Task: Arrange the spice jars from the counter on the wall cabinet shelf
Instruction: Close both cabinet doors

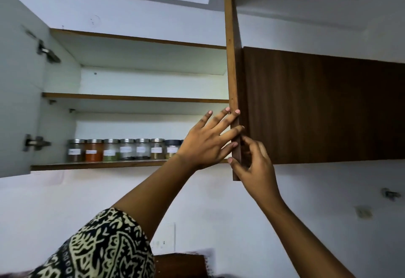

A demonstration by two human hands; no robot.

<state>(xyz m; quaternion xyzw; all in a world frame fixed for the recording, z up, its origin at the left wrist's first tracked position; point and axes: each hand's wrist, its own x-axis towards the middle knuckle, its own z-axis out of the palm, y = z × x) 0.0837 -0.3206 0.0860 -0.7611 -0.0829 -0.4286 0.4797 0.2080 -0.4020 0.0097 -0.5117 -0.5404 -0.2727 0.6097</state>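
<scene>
Several glass spice jars (122,150) with metal lids and white labels stand in a row on the bottom shelf (98,164) of the open wall cabinet. The rightmost jars are partly hidden behind my left hand (208,144). That hand lies with straight, spread fingers against the inner face of the right cabinet door (232,76), which stands edge-on to me. My right hand (254,163) grips the lower edge of the same door, thumb on the near side and fingers curled behind it.
The left cabinet door (19,80) hangs wide open with two metal hinges. The middle shelf (135,98) holds nothing I can see. A closed dark wood cabinet front (324,106) lies to the right. White wall below carries sockets (363,212).
</scene>
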